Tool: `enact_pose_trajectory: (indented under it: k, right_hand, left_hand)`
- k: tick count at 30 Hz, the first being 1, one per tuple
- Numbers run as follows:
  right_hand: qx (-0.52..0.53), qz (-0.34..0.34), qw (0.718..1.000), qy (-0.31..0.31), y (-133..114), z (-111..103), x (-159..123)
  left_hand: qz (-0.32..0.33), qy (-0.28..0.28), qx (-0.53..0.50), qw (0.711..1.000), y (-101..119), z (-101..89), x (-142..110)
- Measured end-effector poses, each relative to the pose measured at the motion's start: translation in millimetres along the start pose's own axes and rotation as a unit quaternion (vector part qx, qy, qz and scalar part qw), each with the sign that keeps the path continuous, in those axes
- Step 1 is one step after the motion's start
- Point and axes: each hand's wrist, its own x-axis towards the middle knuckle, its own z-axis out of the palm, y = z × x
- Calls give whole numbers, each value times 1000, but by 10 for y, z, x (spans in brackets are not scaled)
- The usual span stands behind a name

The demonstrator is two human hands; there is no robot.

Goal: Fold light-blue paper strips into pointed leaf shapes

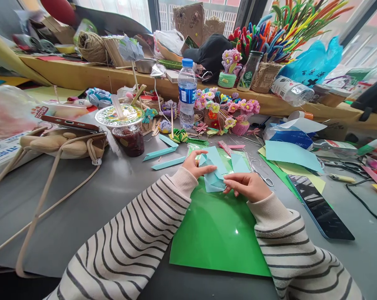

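**Folded blue paper in both hands, over the green sheet**

So the big thing is a dark grey tabletop (132, 171), and lying on it is a glossy bright green rectangular sheet (219, 233), which I'll go by for places. Past its far left is a clear plastic cup of dark drink (129, 139) with a patterned lid and a straw. Off its right side, a flat phone with a shiny black screen (320, 208). Beyond its far end, a clear water bottle with a blue cap and label (187, 93). Left hand (197, 164) is curved around the paper, thumb on top; right hand (251, 185) is pinching the lower right edge. That folded light-blue paper piece (215, 183) is over the sheet's far part; can't tell if it's touching. Smaller still: silver scissors (266, 179) by the sheet's far right.
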Motion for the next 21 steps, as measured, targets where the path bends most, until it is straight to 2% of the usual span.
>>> enact_pose_trajectory:
  k: [5,12,17,21]
  right_hand:
    - [-51,-39,997,50,8,17,-12]
    - [-117,-95,985,79,8,32,-3]
    - [-105,-90,987,84,4,32,3]
    - [-64,-62,994,60,-1,18,18]
  left_hand:
    - [-4,25,-17,1000,49,21,-20]
    - [11,54,20,998,93,45,-55]
    - [24,66,31,997,88,51,-61]
    - [18,56,23,998,90,41,-52]
